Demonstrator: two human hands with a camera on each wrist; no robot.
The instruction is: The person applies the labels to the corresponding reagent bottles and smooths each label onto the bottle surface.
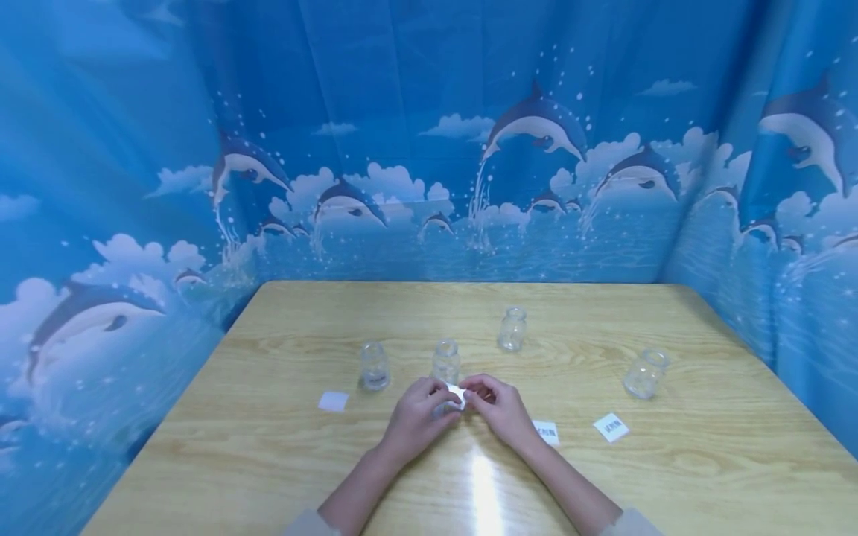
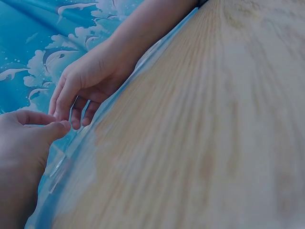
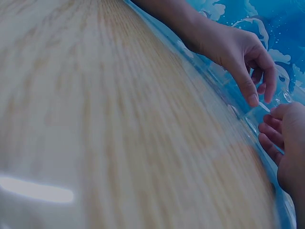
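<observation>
A small white paper label is pinched between my two hands at the middle of the table. My left hand holds its left side with thumb and fingers, and my right hand pinches its right edge. Just behind the label stands a clear glass jar, its lower part hidden by the fingers and paper. In the right wrist view the label is a pale sliver between the fingertips of both hands. The fingertips nearly meet in the left wrist view, where the label is hard to make out.
More clear glass jars stand to the left, farther back and at the right. A plain paper piece lies left; two with dark characters lie right, one near my forearm, one farther out. Blue dolphin curtains border the table.
</observation>
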